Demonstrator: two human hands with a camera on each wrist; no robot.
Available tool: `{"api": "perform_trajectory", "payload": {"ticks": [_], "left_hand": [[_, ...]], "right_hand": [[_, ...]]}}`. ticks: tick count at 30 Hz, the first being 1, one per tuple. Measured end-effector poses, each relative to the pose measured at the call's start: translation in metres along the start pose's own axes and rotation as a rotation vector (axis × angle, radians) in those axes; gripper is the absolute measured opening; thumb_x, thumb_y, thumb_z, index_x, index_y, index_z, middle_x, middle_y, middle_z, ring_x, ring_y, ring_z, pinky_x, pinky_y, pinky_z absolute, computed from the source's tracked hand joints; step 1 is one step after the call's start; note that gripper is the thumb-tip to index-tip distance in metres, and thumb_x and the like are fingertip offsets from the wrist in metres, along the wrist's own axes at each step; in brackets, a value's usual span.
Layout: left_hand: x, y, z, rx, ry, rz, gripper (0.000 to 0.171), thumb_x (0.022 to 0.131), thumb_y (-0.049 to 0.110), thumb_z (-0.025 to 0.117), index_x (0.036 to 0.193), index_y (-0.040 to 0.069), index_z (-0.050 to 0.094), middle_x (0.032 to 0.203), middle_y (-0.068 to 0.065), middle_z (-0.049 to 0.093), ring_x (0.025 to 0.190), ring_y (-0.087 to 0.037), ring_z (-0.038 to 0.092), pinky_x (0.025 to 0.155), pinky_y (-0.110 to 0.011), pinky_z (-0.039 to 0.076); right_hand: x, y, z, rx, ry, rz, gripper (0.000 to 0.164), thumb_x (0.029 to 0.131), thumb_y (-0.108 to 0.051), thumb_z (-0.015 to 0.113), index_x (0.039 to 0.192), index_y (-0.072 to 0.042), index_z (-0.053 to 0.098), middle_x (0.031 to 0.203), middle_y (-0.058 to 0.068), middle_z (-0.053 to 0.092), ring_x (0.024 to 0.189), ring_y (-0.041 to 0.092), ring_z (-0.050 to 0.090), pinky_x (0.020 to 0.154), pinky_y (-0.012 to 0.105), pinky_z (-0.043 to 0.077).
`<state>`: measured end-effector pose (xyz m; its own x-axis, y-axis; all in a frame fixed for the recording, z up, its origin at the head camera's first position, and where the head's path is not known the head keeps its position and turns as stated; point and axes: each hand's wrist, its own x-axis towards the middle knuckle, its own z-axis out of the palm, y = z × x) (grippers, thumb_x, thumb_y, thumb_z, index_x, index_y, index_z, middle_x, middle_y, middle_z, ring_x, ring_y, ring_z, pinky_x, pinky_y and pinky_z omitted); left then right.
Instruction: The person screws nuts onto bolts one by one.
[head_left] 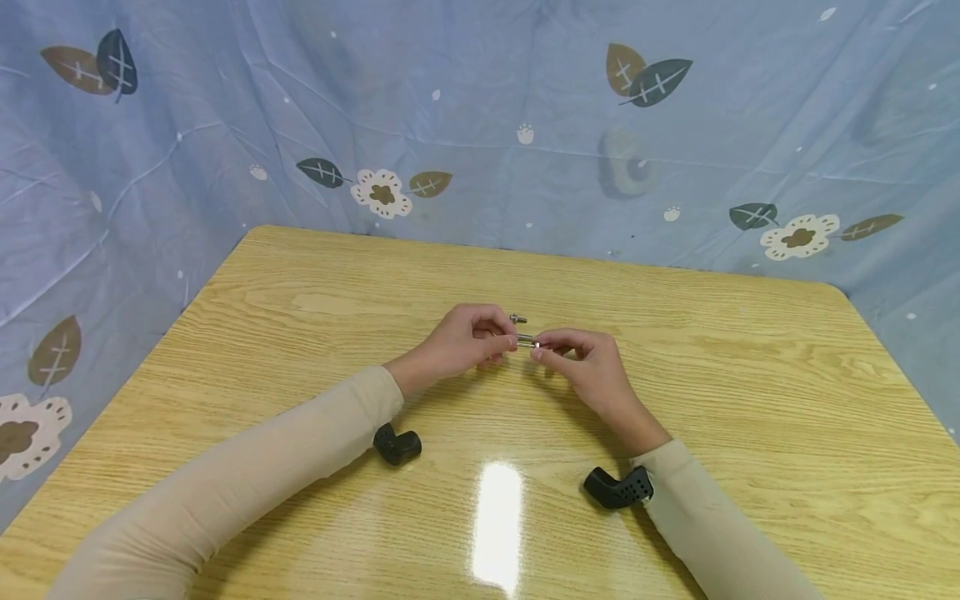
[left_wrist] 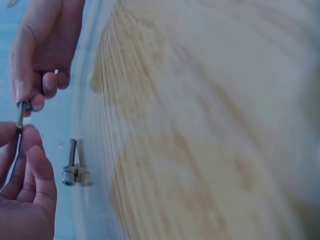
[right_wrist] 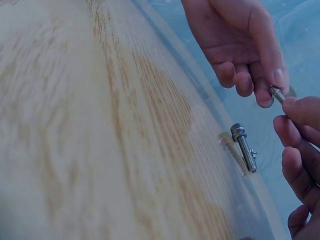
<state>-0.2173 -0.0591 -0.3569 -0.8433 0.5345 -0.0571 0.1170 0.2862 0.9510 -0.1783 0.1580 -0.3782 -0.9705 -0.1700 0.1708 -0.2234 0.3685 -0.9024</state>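
Between the hands is a metal bolt, gripped at both ends. My left hand pinches one end with thumb and fingertips, and my right hand pinches the other. In the left wrist view, a wider ring-like part of the held bolt shows at the right hand's fingertips. The fingers hide both bolt ends. Just beyond the hands, a second bolt lies on the wooden table. It has a round socket head with a ring under it, as the right wrist view shows of this loose bolt.
A small metal piece shows beside the loose bolt's threaded shank. Black wrist mounts stick out from both sleeves over the table. A blue patterned curtain hangs behind the table's far edge.
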Motion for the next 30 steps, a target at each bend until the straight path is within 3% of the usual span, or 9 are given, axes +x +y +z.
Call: {"api": "perform_trajectory", "payload": {"ticks": [5,9,13,17,23,30], "left_hand": [[-0.0002,0.0005,-0.0001,0.009,0.005,0.031,0.006,0.093,0.014,0.066,0.098,0.013,0.068,0.091,-0.017,0.068,0.076,-0.035,0.063,0.058,-0.034,0.049],[0.0008,0.0007,0.0001,0.029,0.016,0.058,0.007,0.09,0.011,0.068,0.097,0.012,0.069,0.094,-0.009,0.067,0.077,-0.028,0.064,0.059,-0.032,0.05],[0.0011,0.0007,0.0006,0.026,0.014,0.074,0.01,0.088,0.008,0.069,0.098,0.011,0.068,0.108,-0.007,0.065,0.079,-0.02,0.064,0.064,-0.031,0.051],[0.0017,0.0001,0.0009,-0.003,-0.006,0.05,0.012,0.091,0.01,0.066,0.103,0.011,0.067,0.121,-0.008,0.062,0.082,-0.026,0.066,0.065,-0.034,0.052],[0.0029,0.0011,0.0019,0.015,0.013,-0.03,0.015,0.098,0.023,0.058,0.101,0.012,0.067,0.1,-0.012,0.068,0.077,-0.029,0.066,0.061,-0.033,0.051],[0.003,-0.0002,0.0027,-0.004,0.007,-0.018,0.016,0.099,0.021,0.057,0.1,0.008,0.067,0.095,-0.015,0.07,0.073,-0.031,0.064,0.058,-0.031,0.049]], "right_hand": [[0.0004,0.0,0.0,0.002,-0.012,-0.005,0.02,0.089,-0.018,0.071,0.105,-0.006,0.073,0.091,0.015,0.071,0.075,0.022,0.064,0.065,0.028,0.052],[-0.0001,-0.0005,-0.0001,0.001,-0.02,-0.003,0.02,0.09,-0.017,0.07,0.106,-0.005,0.073,0.092,0.017,0.07,0.076,0.025,0.064,0.065,0.03,0.053],[-0.0001,-0.0003,0.0001,0.004,-0.022,-0.002,0.02,0.09,-0.018,0.07,0.105,-0.006,0.073,0.092,0.016,0.07,0.076,0.024,0.063,0.065,0.031,0.053],[0.0001,0.0005,0.0001,0.016,-0.014,-0.004,0.019,0.09,-0.018,0.07,0.104,-0.006,0.073,0.09,0.012,0.07,0.075,0.02,0.063,0.065,0.029,0.052],[0.0007,0.0012,-0.0001,0.016,0.005,0.004,0.019,0.089,-0.018,0.071,0.103,-0.006,0.074,0.088,0.009,0.07,0.074,0.015,0.063,0.065,0.027,0.051],[0.0002,0.0004,-0.0004,0.009,0.0,0.007,0.02,0.09,-0.018,0.07,0.105,-0.006,0.073,0.093,0.015,0.07,0.077,0.012,0.062,0.065,0.026,0.051]]}}
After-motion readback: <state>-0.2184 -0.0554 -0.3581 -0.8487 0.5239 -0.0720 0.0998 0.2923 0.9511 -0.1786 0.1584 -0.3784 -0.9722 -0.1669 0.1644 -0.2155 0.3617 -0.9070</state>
